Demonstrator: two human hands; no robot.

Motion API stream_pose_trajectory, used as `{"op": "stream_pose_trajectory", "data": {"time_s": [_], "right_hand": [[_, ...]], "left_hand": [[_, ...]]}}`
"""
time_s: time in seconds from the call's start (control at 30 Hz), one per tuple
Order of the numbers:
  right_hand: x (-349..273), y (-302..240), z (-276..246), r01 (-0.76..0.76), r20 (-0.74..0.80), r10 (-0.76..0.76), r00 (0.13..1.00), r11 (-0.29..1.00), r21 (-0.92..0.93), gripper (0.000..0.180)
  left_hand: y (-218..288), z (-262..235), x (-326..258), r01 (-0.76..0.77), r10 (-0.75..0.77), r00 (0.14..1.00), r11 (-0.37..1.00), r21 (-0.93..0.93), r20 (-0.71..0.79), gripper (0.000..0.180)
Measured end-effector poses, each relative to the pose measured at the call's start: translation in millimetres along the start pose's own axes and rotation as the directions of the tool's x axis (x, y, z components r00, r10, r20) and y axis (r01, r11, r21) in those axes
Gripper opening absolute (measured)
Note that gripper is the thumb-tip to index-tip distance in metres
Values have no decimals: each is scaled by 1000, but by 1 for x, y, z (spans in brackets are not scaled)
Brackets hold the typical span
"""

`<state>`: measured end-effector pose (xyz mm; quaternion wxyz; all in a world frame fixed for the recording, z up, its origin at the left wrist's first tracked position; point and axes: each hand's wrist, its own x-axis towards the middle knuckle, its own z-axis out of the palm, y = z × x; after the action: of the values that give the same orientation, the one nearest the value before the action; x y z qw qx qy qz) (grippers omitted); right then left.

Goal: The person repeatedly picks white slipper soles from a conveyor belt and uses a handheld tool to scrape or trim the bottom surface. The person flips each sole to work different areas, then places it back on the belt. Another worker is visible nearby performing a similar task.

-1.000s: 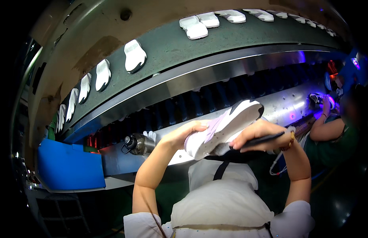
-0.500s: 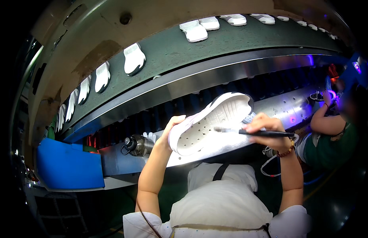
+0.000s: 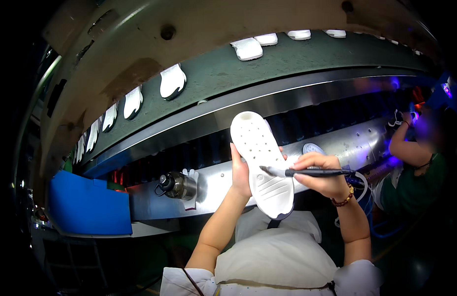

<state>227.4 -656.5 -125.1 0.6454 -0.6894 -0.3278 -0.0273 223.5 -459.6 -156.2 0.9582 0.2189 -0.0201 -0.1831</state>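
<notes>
A white shoe sole (image 3: 258,143) with rows of small holes and curved grooves is held up before me, its dark-edged end pointing toward my body. My left hand (image 3: 241,172) is closed around its left edge near the middle, fingertips showing past the far side. Between the fingers and thumb of my right hand (image 3: 323,178) is a brush (image 3: 317,172) with a black handle. Its pale bristles lie at the grooved part of the sole; whether they touch cannot be told for sure.
White soles stand in a row on a green conveyor belt (image 3: 209,79) behind a metal rail. On the metal ledge (image 3: 216,182) are a dark bottle (image 3: 178,185), white gloves (image 3: 191,200) and a light shoe piece (image 3: 312,149). A co-worker (image 3: 416,167) sits at the right; a blue panel (image 3: 90,204) stands left.
The sole has swung from slanting up-right to nearly upright, its dark-edged end now toward me. My left hand moved right along with it. The brush went from beside the holes to the grooves.
</notes>
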Motion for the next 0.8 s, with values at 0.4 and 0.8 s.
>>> {"op": "stream_pose_trajectory", "data": {"time_s": [0.4, 0.8], "right_hand": [[-2, -23, -2, 105, 287, -119, 951, 992, 64, 13], [-13, 9, -3, -2, 142, -16, 990, 992, 126, 19]], "left_hand": [[10, 10, -1, -130, 135, 986, 990, 57, -100, 82], [23, 16, 7, -290, 286, 957, 946, 142, 48, 86]]}}
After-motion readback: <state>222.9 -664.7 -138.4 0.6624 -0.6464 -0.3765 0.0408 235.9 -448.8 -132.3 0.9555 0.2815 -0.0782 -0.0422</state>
